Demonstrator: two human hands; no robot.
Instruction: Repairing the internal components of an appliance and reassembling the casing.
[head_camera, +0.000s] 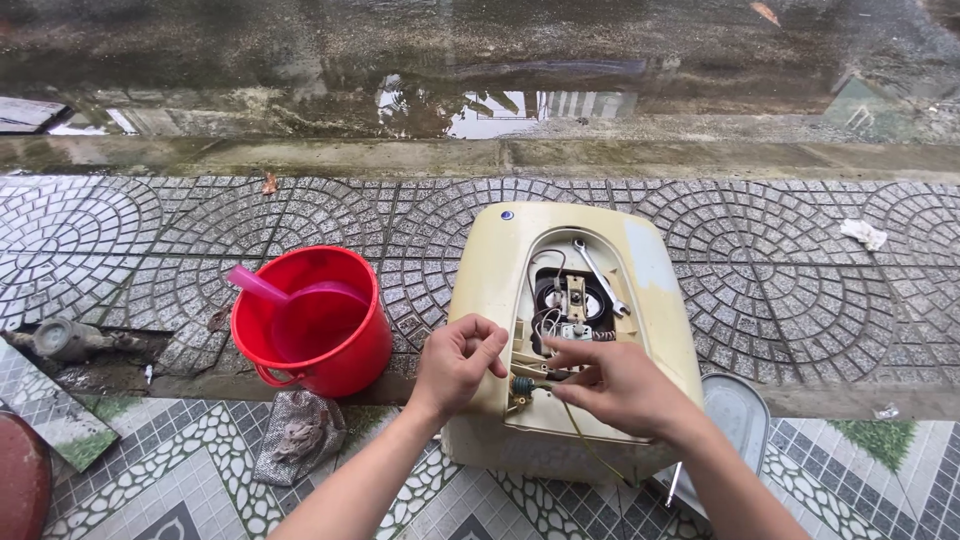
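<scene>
A cream-coloured water heater casing (495, 270) lies on the patterned pavement with its cover off, showing wires, a black round part and terminals inside (570, 305). A silver spanner (598, 277) rests in the open bay. My left hand (455, 362) hovers at the casing's left edge, fingers curled and pinched together, apparently on a thin wire. My right hand (615, 385) lies over the lower part of the open bay, fingers reaching left towards a green-and-brass fitting (522, 386).
A red bucket (345, 365) with a pink scoop (262, 285) stands left of the casing. A grey rag (297, 432) lies in front of it. A grey cover plate (738, 410) sits at the right. Wet road with puddles runs beyond the kerb (500, 155).
</scene>
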